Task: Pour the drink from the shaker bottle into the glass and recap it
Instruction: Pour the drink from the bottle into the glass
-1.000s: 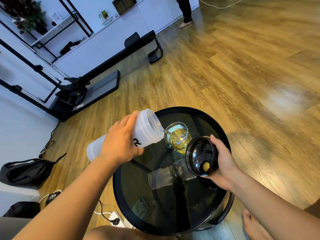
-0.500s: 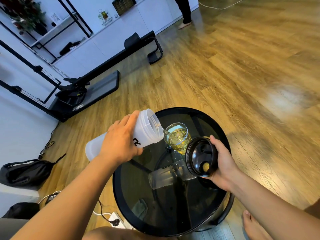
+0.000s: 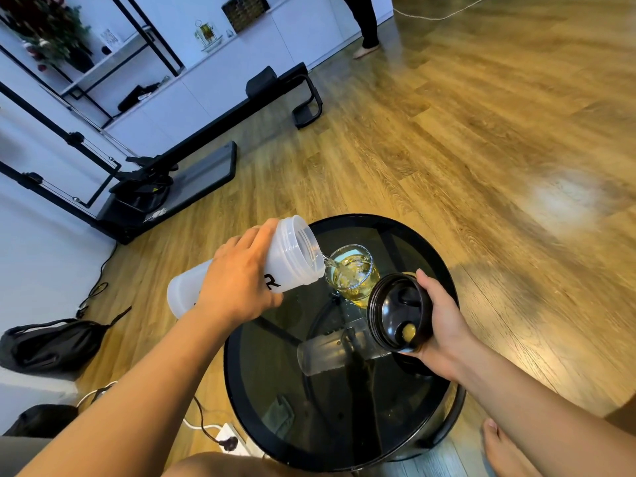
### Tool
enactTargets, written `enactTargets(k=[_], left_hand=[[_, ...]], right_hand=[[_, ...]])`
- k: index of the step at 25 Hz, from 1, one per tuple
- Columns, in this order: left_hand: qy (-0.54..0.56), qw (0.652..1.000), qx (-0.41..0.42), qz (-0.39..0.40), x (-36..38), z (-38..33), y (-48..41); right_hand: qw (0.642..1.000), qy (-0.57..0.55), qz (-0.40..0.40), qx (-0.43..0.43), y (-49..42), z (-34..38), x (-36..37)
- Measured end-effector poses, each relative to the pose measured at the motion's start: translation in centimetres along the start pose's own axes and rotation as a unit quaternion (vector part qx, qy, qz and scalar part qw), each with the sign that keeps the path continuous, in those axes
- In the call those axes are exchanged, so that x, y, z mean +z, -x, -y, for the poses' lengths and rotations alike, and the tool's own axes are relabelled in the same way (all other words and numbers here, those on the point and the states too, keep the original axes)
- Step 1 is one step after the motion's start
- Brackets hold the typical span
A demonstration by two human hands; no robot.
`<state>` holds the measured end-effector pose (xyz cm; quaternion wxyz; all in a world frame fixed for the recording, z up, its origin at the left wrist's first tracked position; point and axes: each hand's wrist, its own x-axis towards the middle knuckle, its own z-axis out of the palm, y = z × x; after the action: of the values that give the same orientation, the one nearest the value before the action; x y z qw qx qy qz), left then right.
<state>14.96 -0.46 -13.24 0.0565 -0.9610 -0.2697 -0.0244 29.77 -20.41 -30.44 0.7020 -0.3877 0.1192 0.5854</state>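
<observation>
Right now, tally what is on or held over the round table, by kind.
Shaker bottles: 1, shaker bottle in the left hand
Lids: 1, black lid in the right hand
Drinking glasses: 1, glass
Clear cylinders: 1, clear cylinder lying on the table
Total: 4

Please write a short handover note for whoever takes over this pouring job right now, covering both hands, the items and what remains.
Left hand: gripping the shaker bottle, tipped with its open mouth over the glass; a thin stream is running in.
Right hand: holding the black cap beside the glass, inside facing up.
Glass: upright on the round black table, largely full of yellow drink.
Done: cap off, most of the pour.
Left: finish pouring without overfilling, right the bottle, put the cap back on.
</observation>
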Motion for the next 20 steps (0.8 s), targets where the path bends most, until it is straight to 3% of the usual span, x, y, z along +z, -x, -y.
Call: enactTargets(k=[10,20], left_hand=[[-0.081,0.996,0.044,0.003,-0.7,-0.5,-1.2],[-0.272,0.946,0.174,-0.002,-0.7,-1.1,-3.8]], right_hand=[[1.000,-0.001,-0.007,0.004,0.1,0.0,0.1],[1.000,0.002,-0.010,0.000,0.2,0.2,0.1]])
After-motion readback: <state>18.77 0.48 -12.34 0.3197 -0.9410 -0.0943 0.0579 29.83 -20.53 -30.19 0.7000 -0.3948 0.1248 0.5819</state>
